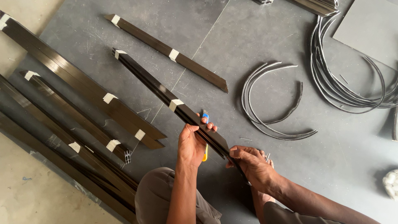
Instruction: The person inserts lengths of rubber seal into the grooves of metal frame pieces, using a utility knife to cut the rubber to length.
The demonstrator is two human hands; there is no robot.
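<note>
Low over the grey floor sheet [290, 166], both hands hold one bundle of long dark metal profiles [166, 93] bound with pale tape bands. The bundle slants from the upper left down toward the person's lap, its near end cut at an angle. The left hand [191, 143] wraps around the bundle just below the lower tape band, fingers closed over its top edge; a utility knife [205, 137] with a blue tip and yellow body is pinned between that palm and the profiles. The right hand [251, 162] pinches the bundle's near end, thumb and fingers closed tight on it, with a few thin metal pieces showing just beside the knuckles.

Left of the bundle lie several more taped stacks of dark profiles [83, 89], roughly parallel, and one shorter taped strip [166, 52] lies above it. To the right, well apart, loose curved lengths of black rubber gasket [265, 108] rest on the sheet, with a bigger coil [344, 79] beyond.
</note>
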